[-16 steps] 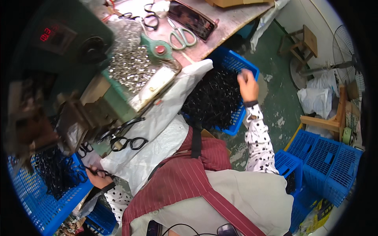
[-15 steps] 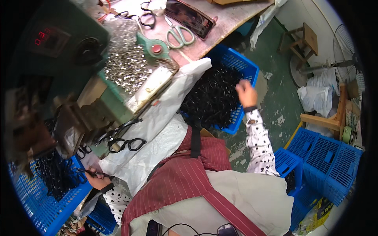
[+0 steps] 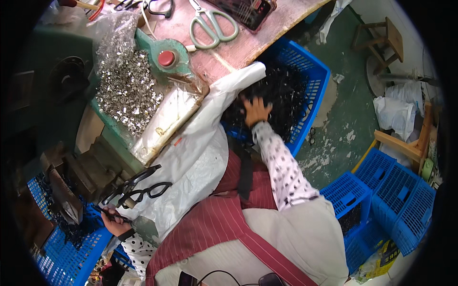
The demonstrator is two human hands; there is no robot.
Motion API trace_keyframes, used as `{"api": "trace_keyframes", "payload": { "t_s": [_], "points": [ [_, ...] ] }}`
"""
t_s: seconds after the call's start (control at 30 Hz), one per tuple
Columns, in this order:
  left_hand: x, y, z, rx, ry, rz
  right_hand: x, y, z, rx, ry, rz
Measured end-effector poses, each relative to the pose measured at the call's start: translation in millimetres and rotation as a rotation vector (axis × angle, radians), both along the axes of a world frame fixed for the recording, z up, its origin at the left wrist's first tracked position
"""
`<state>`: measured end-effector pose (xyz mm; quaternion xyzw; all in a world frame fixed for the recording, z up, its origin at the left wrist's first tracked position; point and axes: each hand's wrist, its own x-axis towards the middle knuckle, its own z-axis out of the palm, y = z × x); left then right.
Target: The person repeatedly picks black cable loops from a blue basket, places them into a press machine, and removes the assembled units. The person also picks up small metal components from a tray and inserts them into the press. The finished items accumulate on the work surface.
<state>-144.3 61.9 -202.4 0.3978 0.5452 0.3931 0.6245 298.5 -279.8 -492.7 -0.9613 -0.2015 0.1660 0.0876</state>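
Observation:
My left hand (image 3: pixel 113 222) is closed round a thin black piece (image 3: pixel 112 215), beside the blue basket (image 3: pixel 78 250) at the lower left. My right hand (image 3: pixel 258 112) reaches into another blue basket (image 3: pixel 318 97), its fingers spread over a heap of small black pieces (image 3: pixel 281 90). What its fingertips touch is blurred. Between the hands, black two-looped pieces (image 3: pixel 148 191), like scissor handles or eyeglass frames, rest by the machine (image 3: pixel 98 164). White plastic sheeting (image 3: pixel 195 157) drapes across my lap and over the near rim of the right basket.
Small shiny metal parts (image 3: pixel 129 93) fill a green tray beside a red button (image 3: pixel 166 58). Green-handled scissors (image 3: pixel 210 28) and a phone (image 3: pixel 248 12) lie on the table. Stacked blue crates (image 3: pixel 389 183) stand at the right, with a wooden stool (image 3: pixel 381 40) farther back.
My right hand has moved left and down from the basket's right side onto the black pieces, its fingers now spread. My left hand keeps its hold, and the view has shifted.

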Motion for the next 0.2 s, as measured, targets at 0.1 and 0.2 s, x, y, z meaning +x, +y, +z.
{"api": "trace_keyframes", "payload": {
  "t_s": [0.1, 0.2],
  "points": [
    [10, 1, 5, -0.008, 0.019, 0.007, 82, 30, -57, -0.174, -0.114, 0.037],
    [30, 0, 12, 0.072, 0.131, 0.034, 143, 37, -113, -0.011, -0.201, -0.081]
  ]
}}
